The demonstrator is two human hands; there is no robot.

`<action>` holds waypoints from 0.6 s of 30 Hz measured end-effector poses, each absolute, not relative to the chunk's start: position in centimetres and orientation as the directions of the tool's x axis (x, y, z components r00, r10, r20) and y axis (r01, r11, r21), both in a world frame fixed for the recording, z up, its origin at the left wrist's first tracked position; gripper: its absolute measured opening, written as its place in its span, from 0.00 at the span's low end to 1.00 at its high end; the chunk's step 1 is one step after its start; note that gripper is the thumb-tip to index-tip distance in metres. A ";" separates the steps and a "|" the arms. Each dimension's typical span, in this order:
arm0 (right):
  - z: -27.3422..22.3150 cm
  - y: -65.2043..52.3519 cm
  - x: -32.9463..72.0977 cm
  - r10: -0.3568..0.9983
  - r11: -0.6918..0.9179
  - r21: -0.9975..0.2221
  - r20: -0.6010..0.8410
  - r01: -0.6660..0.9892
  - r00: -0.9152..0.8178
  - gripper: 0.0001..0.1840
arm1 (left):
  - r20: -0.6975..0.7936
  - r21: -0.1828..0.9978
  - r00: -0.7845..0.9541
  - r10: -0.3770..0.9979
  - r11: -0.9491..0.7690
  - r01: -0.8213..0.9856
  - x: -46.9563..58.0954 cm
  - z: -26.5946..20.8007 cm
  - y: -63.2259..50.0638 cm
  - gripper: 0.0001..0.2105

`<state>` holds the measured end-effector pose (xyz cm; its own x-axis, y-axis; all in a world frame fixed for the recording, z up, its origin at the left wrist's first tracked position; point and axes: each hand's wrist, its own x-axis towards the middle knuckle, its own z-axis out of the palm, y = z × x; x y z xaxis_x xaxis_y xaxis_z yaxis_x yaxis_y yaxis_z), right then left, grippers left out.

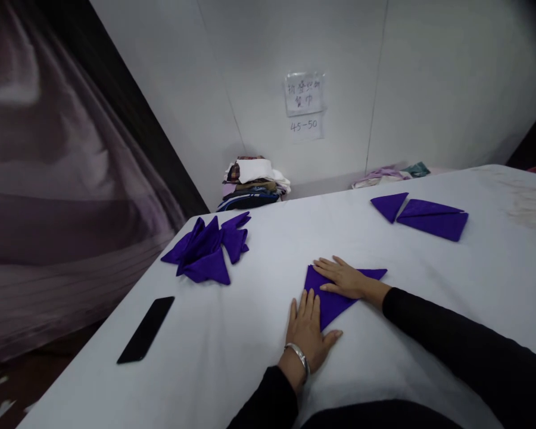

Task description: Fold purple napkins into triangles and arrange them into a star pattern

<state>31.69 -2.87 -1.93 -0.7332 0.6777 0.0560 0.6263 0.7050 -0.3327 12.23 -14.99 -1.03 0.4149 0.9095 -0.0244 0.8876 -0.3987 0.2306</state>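
So the folded purple napkin [334, 307] is lying on the white tablecloth [245, 339], left hand [307, 332] flat on its left edge, right hand [346, 280] flat across its far part, fingers kinda spread on both.

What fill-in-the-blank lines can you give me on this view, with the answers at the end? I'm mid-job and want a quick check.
1. The left hand and right hand rest on a cloth coloured ____.
2. The silver bracelet is on the ____ wrist.
3. The lower sign on the wall reads 45-____.
4. The top of the table is coloured ____.

Missing words: purple; left; 50; white.
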 end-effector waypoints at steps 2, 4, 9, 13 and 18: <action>-2.2 -2.9 31.7 0.674 0.712 -0.318 0.063 0.626 -0.736 0.36 | -0.033 0.234 0.406 0.913 -0.388 0.891 11.9 -1.0 -15.3 0.40; -2.5 -2.8 31.7 0.674 0.716 -0.306 0.067 0.627 -0.736 0.36 | -0.034 0.233 0.394 0.919 -0.376 0.897 11.3 -1.0 -15.8 0.39; -3.0 -2.6 31.9 0.664 0.732 -0.282 0.097 0.620 -0.741 0.36 | -0.045 0.205 0.364 0.930 -0.348 0.915 8.1 -1.1 -18.2 0.37; -3.0 -2.7 32.1 0.664 0.734 -0.265 0.087 0.625 -0.743 0.35 | -0.074 0.155 0.281 0.957 -0.268 0.951 4.8 -1.0 -20.2 0.35; -2.9 -2.6 32.1 0.675 0.724 -0.259 0.072 0.640 -0.734 0.35 | -0.014 0.183 0.129 0.992 -0.124 0.975 3.0 -0.8 -21.7 0.29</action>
<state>32.06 -2.64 -2.95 -0.7343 0.6750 0.0721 0.6397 0.7236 -0.2594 3.02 -21.73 -0.79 0.1288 0.9916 -0.0144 0.9753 -0.1240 0.1830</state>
